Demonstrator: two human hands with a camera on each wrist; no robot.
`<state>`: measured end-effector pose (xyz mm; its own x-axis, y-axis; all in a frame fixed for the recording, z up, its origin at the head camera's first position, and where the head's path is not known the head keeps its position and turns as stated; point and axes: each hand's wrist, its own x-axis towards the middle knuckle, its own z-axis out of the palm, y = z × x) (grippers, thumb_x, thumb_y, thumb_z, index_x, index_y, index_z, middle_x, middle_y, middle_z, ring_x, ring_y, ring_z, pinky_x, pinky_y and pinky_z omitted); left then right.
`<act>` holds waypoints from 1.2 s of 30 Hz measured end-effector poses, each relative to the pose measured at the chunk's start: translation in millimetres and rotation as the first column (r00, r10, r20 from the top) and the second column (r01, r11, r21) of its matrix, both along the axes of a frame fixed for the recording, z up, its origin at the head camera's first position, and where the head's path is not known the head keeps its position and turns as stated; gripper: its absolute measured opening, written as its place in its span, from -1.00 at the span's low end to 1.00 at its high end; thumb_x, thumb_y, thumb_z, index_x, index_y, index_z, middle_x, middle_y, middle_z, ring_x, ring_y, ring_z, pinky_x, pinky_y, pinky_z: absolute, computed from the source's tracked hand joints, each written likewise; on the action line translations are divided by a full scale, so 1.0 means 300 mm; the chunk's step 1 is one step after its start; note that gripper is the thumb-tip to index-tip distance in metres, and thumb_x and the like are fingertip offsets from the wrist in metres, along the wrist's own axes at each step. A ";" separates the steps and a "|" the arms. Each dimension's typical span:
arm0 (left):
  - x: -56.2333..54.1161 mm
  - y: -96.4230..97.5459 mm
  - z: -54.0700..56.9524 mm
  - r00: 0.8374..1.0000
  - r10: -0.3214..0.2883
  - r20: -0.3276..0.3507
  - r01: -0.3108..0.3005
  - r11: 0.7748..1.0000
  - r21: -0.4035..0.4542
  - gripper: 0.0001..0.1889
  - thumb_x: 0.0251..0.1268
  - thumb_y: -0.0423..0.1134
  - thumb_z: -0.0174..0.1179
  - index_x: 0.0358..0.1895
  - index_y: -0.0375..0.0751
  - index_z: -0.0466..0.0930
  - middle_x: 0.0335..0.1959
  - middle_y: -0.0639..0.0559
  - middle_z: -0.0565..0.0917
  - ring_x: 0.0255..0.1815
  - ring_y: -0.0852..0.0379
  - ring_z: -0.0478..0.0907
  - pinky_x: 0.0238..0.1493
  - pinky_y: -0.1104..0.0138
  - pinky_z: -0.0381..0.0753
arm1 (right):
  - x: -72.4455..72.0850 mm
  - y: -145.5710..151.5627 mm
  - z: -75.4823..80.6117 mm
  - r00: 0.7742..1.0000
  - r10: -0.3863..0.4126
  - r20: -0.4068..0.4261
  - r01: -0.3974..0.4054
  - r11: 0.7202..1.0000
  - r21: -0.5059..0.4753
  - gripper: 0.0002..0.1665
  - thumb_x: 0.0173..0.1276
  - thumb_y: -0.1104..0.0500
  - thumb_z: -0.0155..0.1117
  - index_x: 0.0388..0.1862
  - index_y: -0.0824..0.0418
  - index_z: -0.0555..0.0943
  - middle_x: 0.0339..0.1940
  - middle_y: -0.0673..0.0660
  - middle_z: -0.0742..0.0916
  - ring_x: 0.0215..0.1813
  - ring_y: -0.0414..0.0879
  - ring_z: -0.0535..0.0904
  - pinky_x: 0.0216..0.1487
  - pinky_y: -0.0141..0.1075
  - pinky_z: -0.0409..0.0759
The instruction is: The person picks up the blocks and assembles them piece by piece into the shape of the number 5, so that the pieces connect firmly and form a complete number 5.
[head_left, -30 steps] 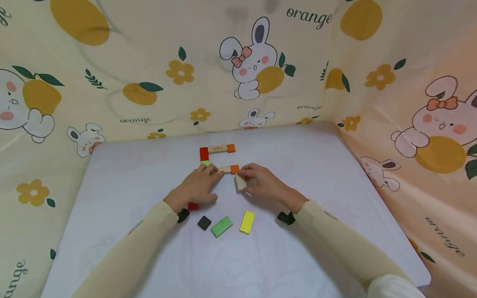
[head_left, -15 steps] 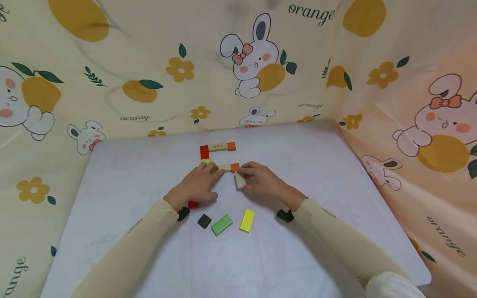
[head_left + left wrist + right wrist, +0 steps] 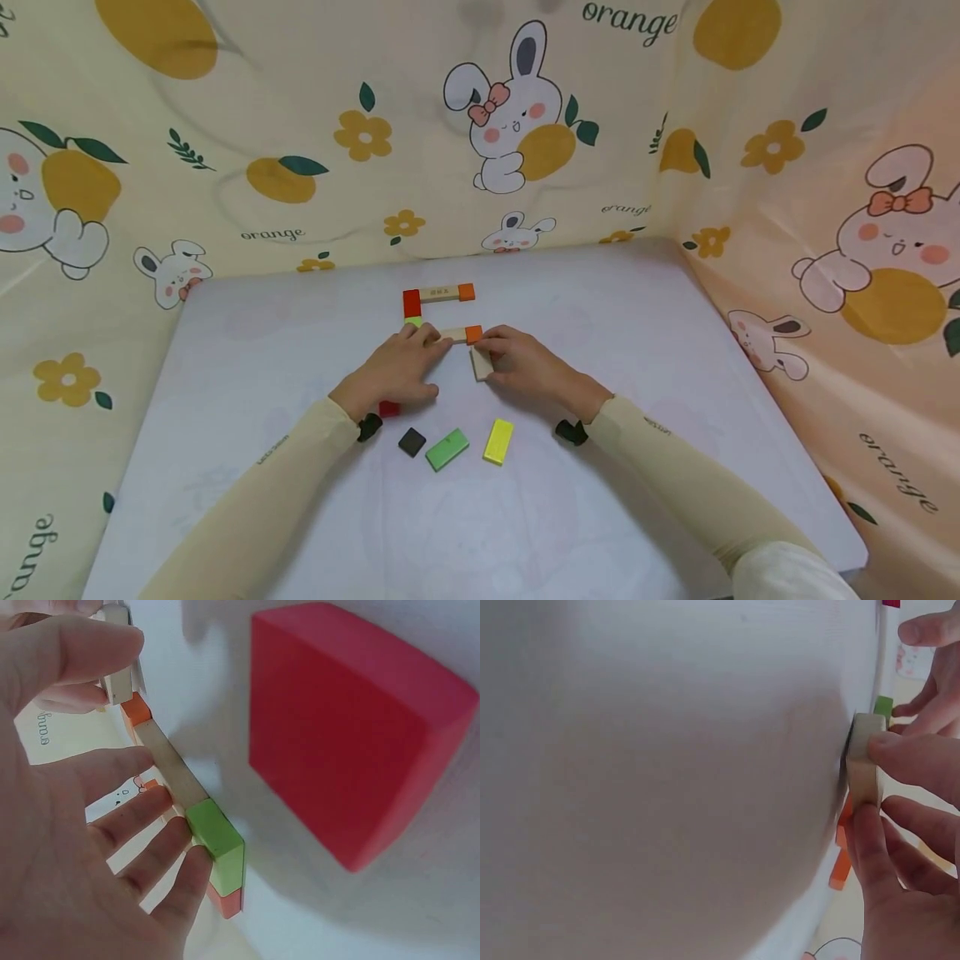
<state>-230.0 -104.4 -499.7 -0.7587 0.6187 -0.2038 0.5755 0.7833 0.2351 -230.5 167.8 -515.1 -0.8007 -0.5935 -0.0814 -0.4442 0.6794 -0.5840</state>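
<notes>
My right hand (image 3: 532,367) pinches a plain wooden block (image 3: 480,364) between thumb and fingers, just below the orange block (image 3: 474,334) at the end of the middle row. In the right wrist view this wooden block (image 3: 862,780) is close to the table. My left hand (image 3: 393,371) has its fingers spread, the tips resting along a light green block (image 3: 217,832) and another wooden block (image 3: 172,761) in that row. Under the left wrist lies a red block (image 3: 345,735), partly hidden in the head view.
Behind the hands, a red block (image 3: 412,303), a printed wooden block (image 3: 438,293) and an orange block (image 3: 467,292) form the top row. Nearer lie a black block (image 3: 412,442), a green block (image 3: 447,450) and a yellow block (image 3: 498,442). Patterned cloth (image 3: 360,183) surrounds the white table (image 3: 600,517).
The right hand and its wooden block have shifted very slightly left. The left hand keeps its place on the row. The head view has tilted down a little.
</notes>
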 end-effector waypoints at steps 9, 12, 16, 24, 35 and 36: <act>-0.002 0.000 -0.001 1.000 -0.008 -0.009 0.008 1.000 0.001 -0.13 0.34 0.02 0.40 0.68 -0.13 0.34 0.46 -0.15 0.44 0.37 -0.14 0.32 0.39 -0.01 0.49 | 0.001 -0.001 -0.010 1.000 -0.006 -0.005 0.005 1.000 -0.016 -0.31 0.41 0.26 0.57 0.49 0.26 0.60 0.41 0.16 0.59 0.21 -0.04 0.63 0.30 -0.15 0.63; -0.002 -0.001 -0.003 1.000 -0.010 -0.016 0.010 1.000 0.004 -0.13 0.33 0.03 0.40 0.67 -0.13 0.35 0.45 -0.15 0.45 0.36 -0.14 0.33 0.37 -0.01 0.51 | 0.000 0.000 -0.013 1.000 -0.007 0.000 0.007 1.000 -0.030 -0.31 0.41 0.26 0.56 0.49 0.25 0.60 0.41 0.16 0.59 0.21 -0.04 0.63 0.30 -0.15 0.63; -0.002 -0.001 -0.005 1.000 -0.009 -0.018 0.009 1.000 0.006 -0.14 0.33 0.02 0.39 0.68 -0.13 0.35 0.46 -0.14 0.44 0.36 -0.14 0.32 0.38 0.00 0.50 | -0.002 0.000 -0.016 1.000 -0.004 -0.022 0.003 1.000 -0.027 -0.34 0.41 0.26 0.56 0.47 0.25 0.62 0.40 0.15 0.59 0.21 -0.05 0.63 0.29 -0.17 0.63; -0.005 0.000 -0.011 1.000 -0.006 -0.021 0.006 1.000 -0.003 -0.14 0.34 0.03 0.39 0.68 -0.12 0.35 0.47 -0.14 0.43 0.37 -0.13 0.32 0.39 0.00 0.49 | -0.002 -0.006 -0.015 0.999 -0.009 -0.038 0.008 0.999 -0.034 -0.40 0.41 0.28 0.55 0.41 0.28 0.66 0.34 0.14 0.61 0.18 -0.05 0.64 0.27 -0.17 0.64; 0.000 -0.001 -0.008 1.000 0.000 -0.017 0.000 1.000 -0.004 -0.14 0.34 0.03 0.40 0.68 -0.11 0.35 0.47 -0.13 0.43 0.38 -0.13 0.31 0.39 0.01 0.48 | -0.008 -0.017 -0.026 0.998 -0.013 -0.057 0.013 1.000 0.006 -0.41 0.44 0.24 0.54 0.42 0.29 0.66 0.33 0.18 0.61 0.22 -0.01 0.63 0.30 -0.14 0.63; 0.000 -0.001 -0.009 1.000 0.000 -0.017 0.000 1.000 -0.003 -0.14 0.34 0.03 0.40 0.68 -0.12 0.35 0.47 -0.13 0.43 0.38 -0.13 0.31 0.39 0.01 0.48 | -0.008 -0.017 -0.025 0.998 -0.012 -0.062 0.012 1.000 0.006 -0.42 0.44 0.24 0.54 0.41 0.29 0.67 0.33 0.18 0.61 0.22 0.00 0.62 0.29 -0.14 0.63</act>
<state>-230.0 -104.7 -502.3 -0.7623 0.6179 -0.1926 0.5794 0.7841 0.2225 -232.8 162.5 -522.7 -0.8113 -0.5837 -0.0349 -0.4714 0.6882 -0.5516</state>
